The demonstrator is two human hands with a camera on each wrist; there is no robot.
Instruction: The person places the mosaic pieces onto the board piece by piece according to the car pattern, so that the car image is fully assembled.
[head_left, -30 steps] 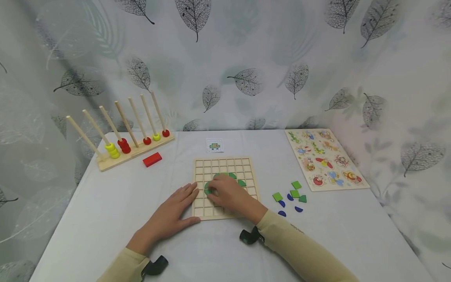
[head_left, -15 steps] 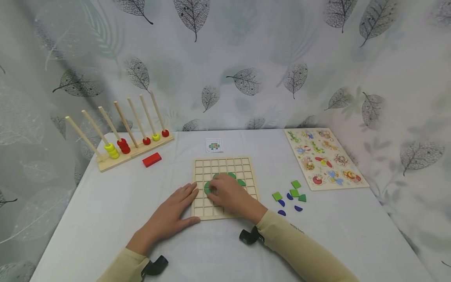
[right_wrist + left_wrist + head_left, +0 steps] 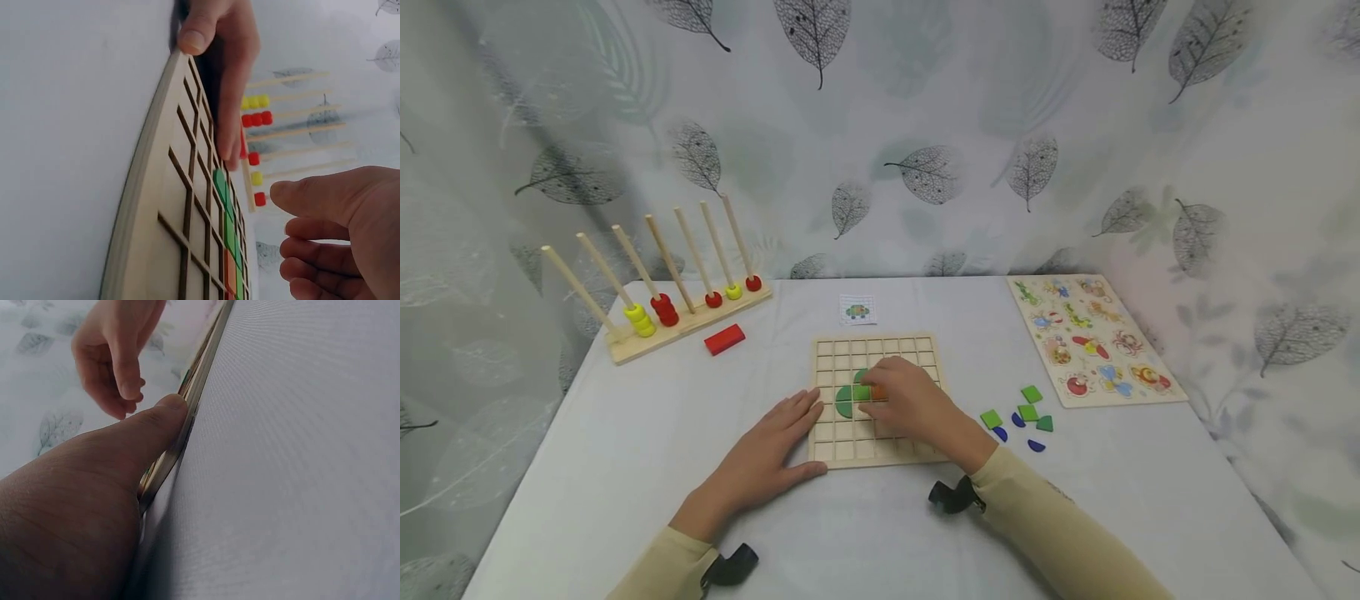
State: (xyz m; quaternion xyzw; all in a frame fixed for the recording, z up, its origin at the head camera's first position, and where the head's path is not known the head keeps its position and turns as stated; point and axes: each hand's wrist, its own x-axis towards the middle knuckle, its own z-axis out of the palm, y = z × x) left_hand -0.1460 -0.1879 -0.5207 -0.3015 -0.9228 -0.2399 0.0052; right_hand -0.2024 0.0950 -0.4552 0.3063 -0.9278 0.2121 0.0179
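Note:
The wooden grid board [image 3: 833, 451] lies on the white table, with dark green curved pieces [image 3: 844, 402], a light green square [image 3: 861, 392] and an orange piece [image 3: 878, 392] set in its cells. My left hand [image 3: 767, 450] rests at the board's left edge, fingers extended; in the left wrist view its thumb [image 3: 159, 419] presses the board's side. Above the board is my right hand [image 3: 917, 404], which covers part of the pattern in the head view. In the right wrist view, its thumb [image 3: 312, 197] and loosely bent fingers are apart, with nothing between them.
Loose green squares [image 3: 991, 419] and blue half-discs [image 3: 1037, 446] lie right of the board. Behind it is a small pattern card [image 3: 857, 310]. A peg stand with beads [image 3: 688, 322] and a red block [image 3: 725, 339] are left; an animal puzzle [image 3: 1086, 337] is right.
My right hand has drawn back a little to the right and its fingers have parted, revealing the light green square and orange piece. The left hand stays in place.

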